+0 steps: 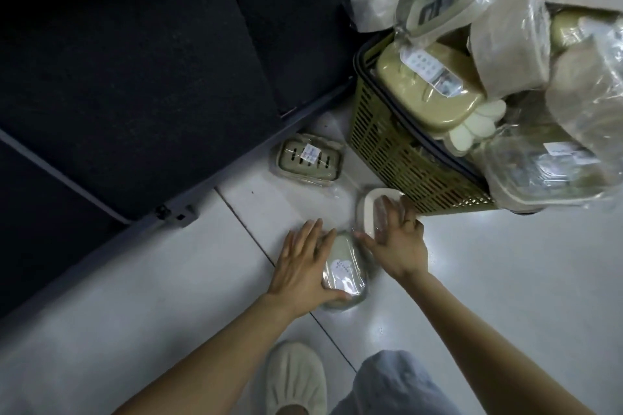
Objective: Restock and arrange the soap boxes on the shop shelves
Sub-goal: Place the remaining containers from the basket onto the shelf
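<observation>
At the bottom of the head view, a pale slipper (295, 377) and a blue trouser knee (391, 384) are seen on the white tiled floor (505, 296), so a crouch beside the stock is judged likely. Just beyond, a wrapped green soap box (344, 274) lies flat on the floor and is held by the left hand (303, 266): fingers are spread over its far-left edge and the thumb is pressed along its near edge, probably to steady or gather it before lifting. The right hand (397, 239) is laid with straight, spread fingers across a wrapped white soap box (374, 209), touched from above rather than gripped; its thumb reaches toward the green box's far end. The hands are kept apart, one box under each, the two boxes just beside each other.

Farther off, a third wrapped box with slotted lid (308, 158) lies untouched, well apart from both hands, near the dark shelf base (135, 94). To the right, an olive slatted basket (387, 152) stands touching the white box's far side, piled with more bagged soap boxes (428, 91), evidently the restock supply. Nothing is yet placed on a shelf; shelf contents cannot be told in the dark.
</observation>
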